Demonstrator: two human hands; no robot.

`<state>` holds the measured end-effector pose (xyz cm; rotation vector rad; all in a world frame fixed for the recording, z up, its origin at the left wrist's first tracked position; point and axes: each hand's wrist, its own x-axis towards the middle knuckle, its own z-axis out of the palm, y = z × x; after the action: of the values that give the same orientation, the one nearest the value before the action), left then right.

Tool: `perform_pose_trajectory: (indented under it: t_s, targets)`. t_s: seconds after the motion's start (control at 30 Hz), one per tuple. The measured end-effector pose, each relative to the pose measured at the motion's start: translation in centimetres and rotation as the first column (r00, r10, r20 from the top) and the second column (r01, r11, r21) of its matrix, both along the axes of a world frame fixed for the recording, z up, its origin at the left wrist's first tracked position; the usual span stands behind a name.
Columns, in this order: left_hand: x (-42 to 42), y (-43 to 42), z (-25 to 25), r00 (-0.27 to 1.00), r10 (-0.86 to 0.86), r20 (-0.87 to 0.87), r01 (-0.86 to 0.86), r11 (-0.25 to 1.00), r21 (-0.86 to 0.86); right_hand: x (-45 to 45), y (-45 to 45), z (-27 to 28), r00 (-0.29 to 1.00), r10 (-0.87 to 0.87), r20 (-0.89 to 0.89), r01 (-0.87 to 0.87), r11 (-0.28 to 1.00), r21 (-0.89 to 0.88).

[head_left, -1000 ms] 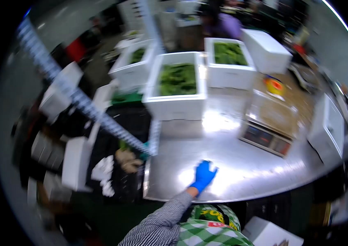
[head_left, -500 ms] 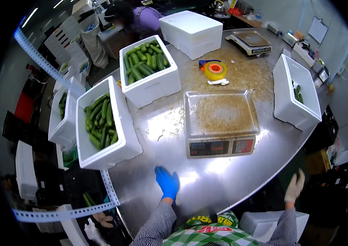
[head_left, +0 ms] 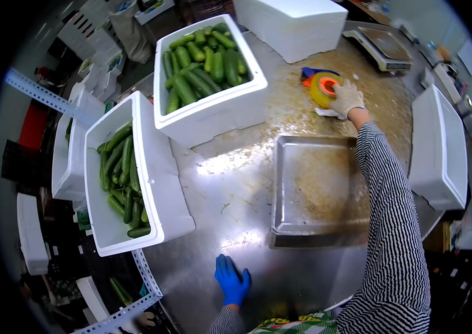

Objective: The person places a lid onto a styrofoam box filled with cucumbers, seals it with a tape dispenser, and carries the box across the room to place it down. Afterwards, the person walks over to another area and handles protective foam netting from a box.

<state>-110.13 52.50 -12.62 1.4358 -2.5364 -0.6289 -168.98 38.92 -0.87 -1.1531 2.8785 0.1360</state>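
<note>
Nearest, to the near left of the weighing scale (head_left: 316, 189), the blue-gloved left hand (head_left: 232, 283) lies spread, palm down and holding nothing visible, on the metal table (head_left: 241, 195). Left of the scale stands a polystyrene box (head_left: 172, 189) of cucumbers (head_left: 124, 167). Beyond the scale, the right hand (head_left: 347, 99) (gloved in pale knit) has just come from the scale's near right to the yellow tape roll (head_left: 318, 91), so work now seems centred there; whether it grips, I cannot tell.

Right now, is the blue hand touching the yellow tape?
No, the blue left hand is on the table, well away from the tape.
</note>
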Motion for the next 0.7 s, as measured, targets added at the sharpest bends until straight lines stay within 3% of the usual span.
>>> perform_pose_trajectory:
  t_s: [0.1,0.23,0.3,0.5,0.7]
  targets:
    - [0.2,0.0,-0.5,1.000,0.018,0.007,-0.018,1.000,0.015,0.0,-2.6,-1.2,0.997,-0.075,-0.003,0.075,0.983,0.167]
    - [0.1,-0.1,-0.2,0.999,0.028,0.024,-0.029,0.999,0.025,-0.5,-4.2,-2.3,0.964,-0.227,0.135,0.209,0.968,0.137]
    - [-0.2,-0.1,0.2,0.999,0.034,0.020,-0.034,0.999,0.029,-1.3,-4.0,-2.7,0.972,-0.193,0.133,0.176,0.976,0.127]
    - [-0.2,0.1,0.5,1.000,0.017,-0.011,-0.017,0.999,0.030,-1.0,-0.2,-3.1,0.977,-0.127,0.170,0.149,0.981,-0.126]
    - [0.1,0.4,0.4,0.999,-0.010,-0.044,0.009,1.000,-0.026,4.0,5.9,6.0,0.990,0.128,0.063,-0.095,0.921,-0.377]
